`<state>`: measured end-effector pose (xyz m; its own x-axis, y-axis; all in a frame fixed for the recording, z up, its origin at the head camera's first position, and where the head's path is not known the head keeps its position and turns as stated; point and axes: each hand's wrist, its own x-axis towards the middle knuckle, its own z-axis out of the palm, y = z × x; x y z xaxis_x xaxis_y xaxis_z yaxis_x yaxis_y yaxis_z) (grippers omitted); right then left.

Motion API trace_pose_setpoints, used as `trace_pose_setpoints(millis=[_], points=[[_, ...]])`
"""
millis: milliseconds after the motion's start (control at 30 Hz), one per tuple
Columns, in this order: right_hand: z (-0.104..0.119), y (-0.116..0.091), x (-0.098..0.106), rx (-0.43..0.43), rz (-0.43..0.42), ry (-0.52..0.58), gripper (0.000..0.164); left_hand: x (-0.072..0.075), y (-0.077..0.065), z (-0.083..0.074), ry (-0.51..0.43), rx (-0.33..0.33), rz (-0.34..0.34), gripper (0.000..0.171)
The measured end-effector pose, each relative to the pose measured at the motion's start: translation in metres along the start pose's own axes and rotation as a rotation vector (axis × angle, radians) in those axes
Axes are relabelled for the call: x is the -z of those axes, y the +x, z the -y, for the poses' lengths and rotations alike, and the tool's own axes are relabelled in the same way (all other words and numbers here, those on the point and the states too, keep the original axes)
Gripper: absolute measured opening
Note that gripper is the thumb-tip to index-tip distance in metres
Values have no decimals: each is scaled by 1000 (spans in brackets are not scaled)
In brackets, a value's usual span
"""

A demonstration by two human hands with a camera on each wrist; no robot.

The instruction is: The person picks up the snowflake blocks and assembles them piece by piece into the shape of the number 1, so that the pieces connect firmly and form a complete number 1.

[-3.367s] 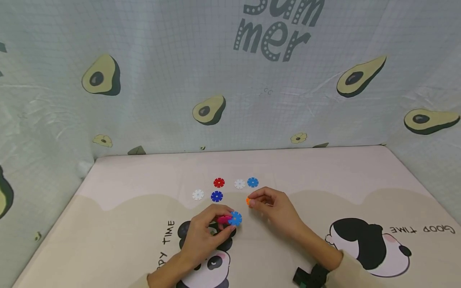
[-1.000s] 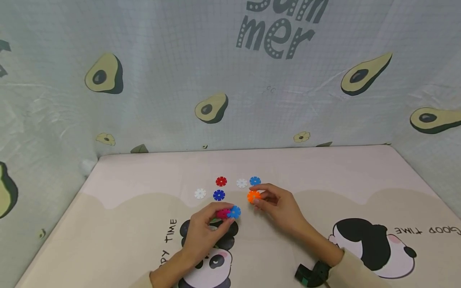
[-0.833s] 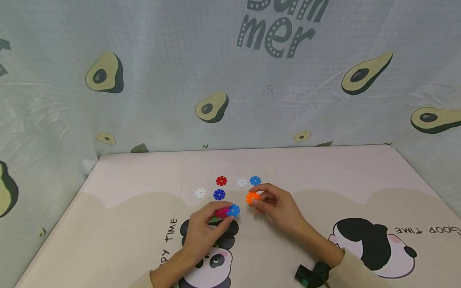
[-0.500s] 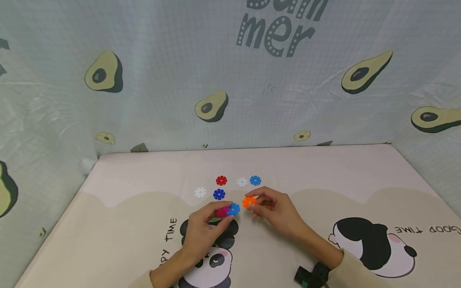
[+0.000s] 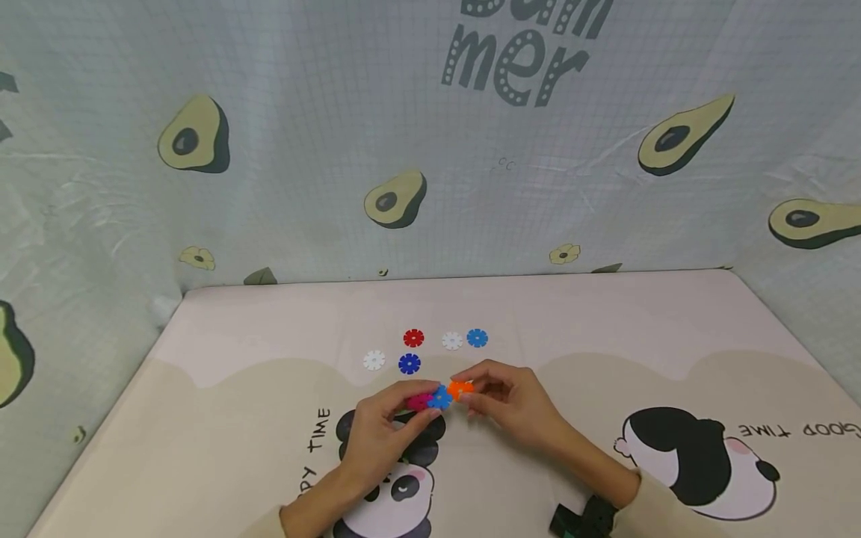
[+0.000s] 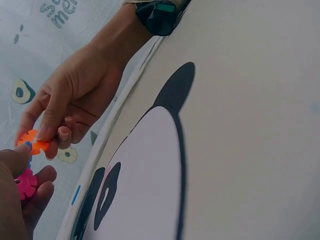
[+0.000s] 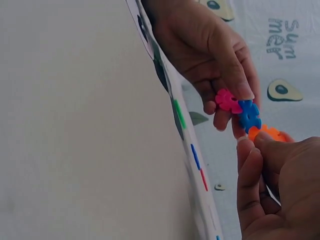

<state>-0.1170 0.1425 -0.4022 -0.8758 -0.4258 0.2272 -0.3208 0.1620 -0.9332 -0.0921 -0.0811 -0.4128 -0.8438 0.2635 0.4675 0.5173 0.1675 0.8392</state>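
My left hand (image 5: pixel 385 424) pinches a pink notched flower disc (image 5: pixel 418 403) joined to a light blue one (image 5: pixel 440 397). Between thumb and fingertips, my right hand (image 5: pixel 518 400) holds an orange flower disc (image 5: pixel 460 389). Orange and blue meet edge to edge; in the right wrist view the orange disc (image 7: pixel 267 133) touches the lower edge of the blue disc (image 7: pixel 249 117). Whether their notches are locked together I cannot tell. Both hands are raised above the table. In the left wrist view, fingers partly cover the blue disc (image 6: pixel 29 150).
Beyond the hands lie a red disc (image 5: pixel 413 338), a dark blue disc (image 5: pixel 409 364), a light blue disc (image 5: pixel 477 338) and white discs (image 5: pixel 374 360). A green piece (image 7: pixel 180 114) lies flat on the table. The printed cloth (image 5: pixel 222 448) shows pandas. Behind hangs an avocado-patterned curtain (image 5: pixel 303 149).
My right hand has brought the orange disc left and slightly down until it meets the blue disc. The left hand, still holding the pink and blue pair, has shifted slightly right.
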Motion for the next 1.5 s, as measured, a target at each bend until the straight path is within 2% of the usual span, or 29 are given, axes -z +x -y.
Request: trace_pose_setpoints(millis=[100, 200, 267, 333, 633, 1133, 1400, 1500], points=[[0, -1, -1, 22, 2, 21, 21, 1, 2, -9, -17, 23, 9, 29], [0, -1, -2, 48, 0, 46, 22, 1, 2, -11, -47, 38, 17, 28], [0, -2, -3, 68, 0, 61, 23, 1, 2, -11, -53, 53, 20, 27], [0, -2, -4, 85, 1, 69, 23, 1, 0, -5, -62, 51, 21, 28], [-3, -3, -5, 142, 9, 93, 24, 2, 2, -6, -42, 33, 27, 27], [-2, -2, -8, 194, 22, 114, 21, 3, 1, -8, -6, 64, 28, 28], [-2, -3, -10, 165, 33, 137, 18, 3, 1, -8, -21, 13, 49, 30], [-2, -3, -10, 186, 34, 137, 19, 3, 2, -8, -18, -3, 52, 30]])
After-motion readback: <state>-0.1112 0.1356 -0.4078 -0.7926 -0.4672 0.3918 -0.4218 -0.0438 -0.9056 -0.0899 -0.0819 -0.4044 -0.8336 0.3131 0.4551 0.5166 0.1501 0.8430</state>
